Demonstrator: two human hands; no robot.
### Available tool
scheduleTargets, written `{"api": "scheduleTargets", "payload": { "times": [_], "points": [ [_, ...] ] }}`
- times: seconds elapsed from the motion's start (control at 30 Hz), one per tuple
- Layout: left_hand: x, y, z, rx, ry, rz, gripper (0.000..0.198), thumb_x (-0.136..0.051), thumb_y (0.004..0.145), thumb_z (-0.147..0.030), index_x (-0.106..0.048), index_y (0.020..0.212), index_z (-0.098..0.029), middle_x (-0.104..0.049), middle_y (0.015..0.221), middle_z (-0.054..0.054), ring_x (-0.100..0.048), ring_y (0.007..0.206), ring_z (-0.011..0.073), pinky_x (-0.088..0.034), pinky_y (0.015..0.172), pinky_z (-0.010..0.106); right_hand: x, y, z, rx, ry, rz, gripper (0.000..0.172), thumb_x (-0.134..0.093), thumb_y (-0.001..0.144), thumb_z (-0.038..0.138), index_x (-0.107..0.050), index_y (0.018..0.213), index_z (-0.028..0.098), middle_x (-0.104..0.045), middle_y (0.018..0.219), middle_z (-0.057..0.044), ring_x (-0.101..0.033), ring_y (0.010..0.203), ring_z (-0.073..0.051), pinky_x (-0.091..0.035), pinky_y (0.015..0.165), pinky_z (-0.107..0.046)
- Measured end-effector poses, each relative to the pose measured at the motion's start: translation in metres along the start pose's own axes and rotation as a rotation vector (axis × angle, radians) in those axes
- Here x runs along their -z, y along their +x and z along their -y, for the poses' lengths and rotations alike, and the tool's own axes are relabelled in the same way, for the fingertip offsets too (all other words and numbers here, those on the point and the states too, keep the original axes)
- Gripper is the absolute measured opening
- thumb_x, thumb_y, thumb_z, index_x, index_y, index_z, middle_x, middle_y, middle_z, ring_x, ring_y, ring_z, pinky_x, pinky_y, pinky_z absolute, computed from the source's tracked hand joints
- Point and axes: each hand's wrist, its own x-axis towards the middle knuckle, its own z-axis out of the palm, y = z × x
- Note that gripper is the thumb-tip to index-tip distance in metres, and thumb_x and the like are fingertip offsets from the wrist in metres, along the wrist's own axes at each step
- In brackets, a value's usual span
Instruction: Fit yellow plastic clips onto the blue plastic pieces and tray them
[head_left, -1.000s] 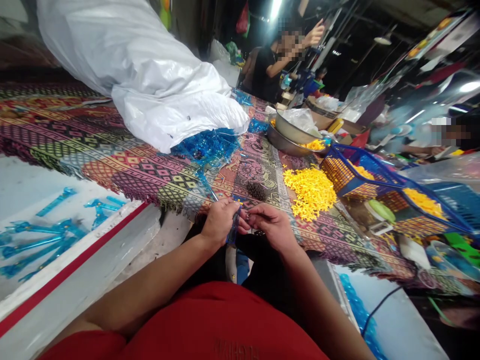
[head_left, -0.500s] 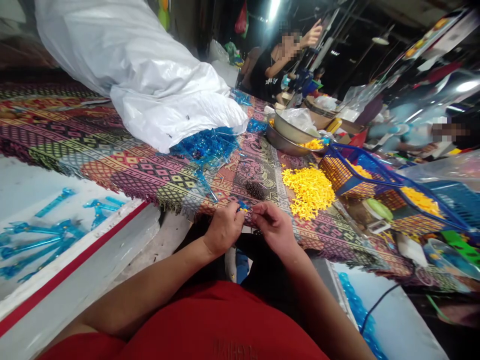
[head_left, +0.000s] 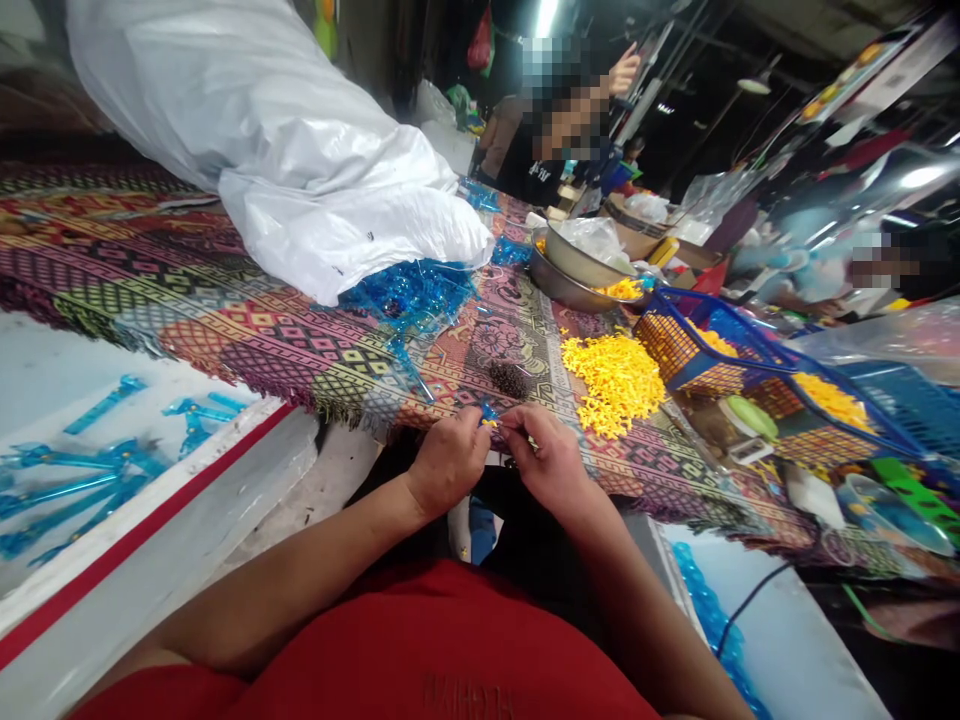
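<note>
My left hand (head_left: 448, 458) is closed around a small blue plastic part (head_left: 489, 411) with a bit of yellow on it, at the near edge of the table. Close beside it, my right hand (head_left: 546, 446) pinches with thumb and fingers at the yellow end; what lies between its fingertips is too small to make out. Just beyond the hands sits a small heap of dark tiny pieces (head_left: 508, 379). To the right spreads a pile of small yellow plastic parts (head_left: 613, 378). Clear blue plastic parts (head_left: 420, 295) spill from a white sack (head_left: 360, 210).
A patterned cloth (head_left: 255, 345) covers the table. At right stand metal bowls (head_left: 566, 285) and blue baskets (head_left: 675, 345) holding yellow pieces. A white foam box (head_left: 225, 500) at left holds blue parts; another box (head_left: 795, 640) is at lower right. Other people are in the background.
My right hand has drawn slightly closer to the blue part, and its fingers are more closed. In the background, a person's head and arm have shifted a little.
</note>
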Motion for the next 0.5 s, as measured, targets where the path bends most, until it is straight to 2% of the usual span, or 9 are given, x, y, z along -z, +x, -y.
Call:
{"api": "scheduleTargets", "payload": {
  "times": [0.1, 0.2, 0.37, 0.5],
  "points": [
    [-0.0004, -0.0011, -0.0002, -0.031, 0.131, 0.039, 0.023, -0.031, 0.090, -0.019, -0.052, 0.084, -0.013, -0.060, 0.084, 0.011, -0.058, 0.074, 0.0201, -0.043, 0.065, 0.030, 0.0016, 0.0013, -0.0001, 0.029, -0.024, 0.034, 0.012, -0.043, 0.087, 0.013, -0.053, 0.086, 0.020, -0.058, 0.081, -0.005, -0.054, 0.078, -0.017, -0.045, 0.069, -0.029],
    [0.0001, -0.0010, -0.0009, -0.017, 0.141, 0.068, 0.023, -0.031, 0.091, -0.021, -0.051, 0.087, -0.012, -0.060, 0.079, 0.010, -0.059, 0.071, 0.0202, -0.043, 0.063, 0.030, 0.0039, 0.0027, -0.0013, 0.053, -0.043, 0.055, 0.012, -0.043, 0.088, 0.013, -0.053, 0.087, 0.020, -0.057, 0.081, -0.005, -0.054, 0.077, -0.017, -0.045, 0.069, -0.029],
    [0.0039, 0.0014, -0.0027, -0.034, 0.121, 0.090, 0.023, -0.031, 0.091, -0.019, -0.052, 0.088, -0.011, -0.061, 0.083, 0.010, -0.059, 0.075, 0.0195, -0.043, 0.066, 0.029, 0.0070, 0.0045, -0.0048, 0.089, -0.031, 0.046, 0.012, -0.045, 0.086, 0.011, -0.053, 0.089, 0.020, -0.058, 0.081, -0.004, -0.055, 0.077, -0.016, -0.046, 0.068, -0.028],
    [0.0063, 0.0019, -0.0022, -0.083, 0.158, 0.146, 0.027, -0.029, 0.091, -0.018, -0.055, 0.088, -0.010, -0.061, 0.087, 0.012, -0.059, 0.080, 0.0213, -0.043, 0.068, 0.031, 0.0096, 0.0067, -0.0071, 0.088, -0.003, 0.089, 0.014, -0.046, 0.084, 0.009, -0.054, 0.087, 0.020, -0.058, 0.079, -0.003, -0.055, 0.074, -0.015, -0.045, 0.065, -0.027]
  ]
}}
